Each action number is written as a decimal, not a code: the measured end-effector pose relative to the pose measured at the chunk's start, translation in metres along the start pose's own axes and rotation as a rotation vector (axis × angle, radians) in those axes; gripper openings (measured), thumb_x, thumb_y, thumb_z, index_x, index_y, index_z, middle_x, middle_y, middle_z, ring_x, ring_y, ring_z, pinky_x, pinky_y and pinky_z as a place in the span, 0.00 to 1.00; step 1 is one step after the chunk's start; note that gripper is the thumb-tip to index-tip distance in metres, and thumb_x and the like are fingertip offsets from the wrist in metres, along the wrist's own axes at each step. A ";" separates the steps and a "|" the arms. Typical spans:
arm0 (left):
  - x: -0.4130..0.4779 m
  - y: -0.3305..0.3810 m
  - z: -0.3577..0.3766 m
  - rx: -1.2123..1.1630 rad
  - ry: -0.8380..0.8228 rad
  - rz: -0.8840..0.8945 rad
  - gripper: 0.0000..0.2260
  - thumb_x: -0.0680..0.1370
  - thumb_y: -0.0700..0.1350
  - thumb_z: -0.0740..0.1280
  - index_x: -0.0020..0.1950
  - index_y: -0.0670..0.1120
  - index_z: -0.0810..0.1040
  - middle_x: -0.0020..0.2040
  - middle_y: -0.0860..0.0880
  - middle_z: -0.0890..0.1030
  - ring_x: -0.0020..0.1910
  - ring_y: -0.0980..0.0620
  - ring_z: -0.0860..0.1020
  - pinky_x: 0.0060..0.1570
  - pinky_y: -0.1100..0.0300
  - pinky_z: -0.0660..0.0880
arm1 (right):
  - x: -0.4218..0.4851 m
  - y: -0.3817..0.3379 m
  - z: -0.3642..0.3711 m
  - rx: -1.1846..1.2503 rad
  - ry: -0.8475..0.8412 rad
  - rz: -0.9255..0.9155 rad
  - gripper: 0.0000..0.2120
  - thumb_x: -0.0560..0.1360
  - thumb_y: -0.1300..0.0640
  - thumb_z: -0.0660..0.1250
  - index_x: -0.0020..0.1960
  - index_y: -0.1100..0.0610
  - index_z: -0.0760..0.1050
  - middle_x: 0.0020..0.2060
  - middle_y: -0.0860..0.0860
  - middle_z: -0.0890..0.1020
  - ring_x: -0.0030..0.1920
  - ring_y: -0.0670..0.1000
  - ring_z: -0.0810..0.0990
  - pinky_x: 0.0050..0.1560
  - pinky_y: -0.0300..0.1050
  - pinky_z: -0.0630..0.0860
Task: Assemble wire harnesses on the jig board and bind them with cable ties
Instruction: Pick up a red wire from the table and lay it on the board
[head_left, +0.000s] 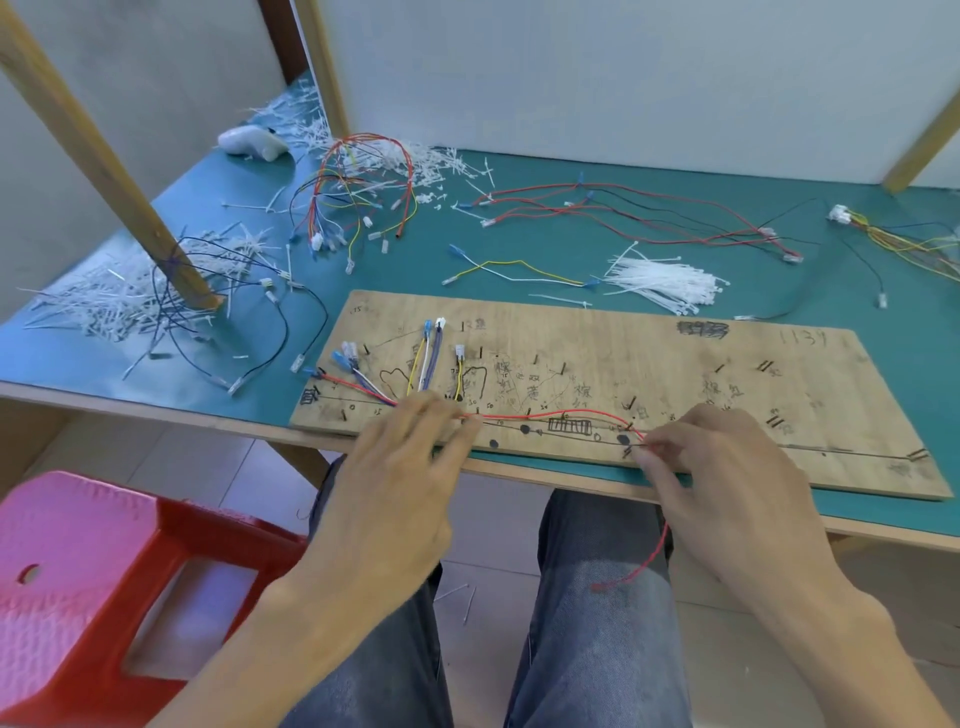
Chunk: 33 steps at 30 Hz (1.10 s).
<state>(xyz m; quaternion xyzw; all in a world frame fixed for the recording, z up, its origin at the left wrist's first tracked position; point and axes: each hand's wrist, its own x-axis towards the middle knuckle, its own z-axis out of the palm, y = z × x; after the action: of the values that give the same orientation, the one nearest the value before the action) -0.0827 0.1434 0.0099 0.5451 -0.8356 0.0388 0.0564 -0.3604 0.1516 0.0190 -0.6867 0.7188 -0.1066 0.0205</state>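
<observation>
One red wire is going onto the jig board, along its near edge. My left hand presses it down with flat fingers, and my right hand pinches it by a peg. Next, I reckon, the dangling tail wants routing rightward, taut.

The left hand presses a red wire onto the board. The right hand pinches the wire near the front edge.

A small assembly workshop is indicated by a pegged jig board, loose wires and cable ties.
</observation>
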 end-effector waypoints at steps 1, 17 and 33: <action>0.003 0.006 0.000 -0.010 -0.025 0.038 0.35 0.64 0.36 0.74 0.72 0.44 0.76 0.68 0.47 0.77 0.70 0.43 0.73 0.65 0.46 0.75 | 0.001 -0.002 0.001 0.048 0.049 -0.002 0.12 0.82 0.45 0.65 0.56 0.49 0.83 0.48 0.46 0.78 0.55 0.53 0.75 0.44 0.50 0.75; 0.021 0.037 0.011 -0.028 -0.096 0.084 0.33 0.66 0.41 0.75 0.72 0.45 0.76 0.66 0.50 0.77 0.65 0.47 0.75 0.65 0.51 0.76 | 0.015 -0.008 0.027 0.172 0.121 -0.088 0.14 0.82 0.45 0.65 0.51 0.53 0.86 0.44 0.47 0.79 0.49 0.53 0.76 0.45 0.51 0.76; 0.025 0.048 0.019 -0.102 -0.079 0.049 0.34 0.66 0.40 0.75 0.73 0.44 0.74 0.67 0.49 0.74 0.65 0.47 0.73 0.62 0.53 0.75 | 0.010 0.006 0.028 0.266 0.139 -0.128 0.11 0.79 0.64 0.72 0.60 0.56 0.84 0.48 0.48 0.82 0.49 0.56 0.80 0.47 0.54 0.80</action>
<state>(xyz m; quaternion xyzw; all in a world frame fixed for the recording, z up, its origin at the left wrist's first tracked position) -0.1374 0.1375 -0.0055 0.5219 -0.8512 -0.0243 0.0500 -0.3617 0.1384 -0.0083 -0.7133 0.6528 -0.2492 0.0549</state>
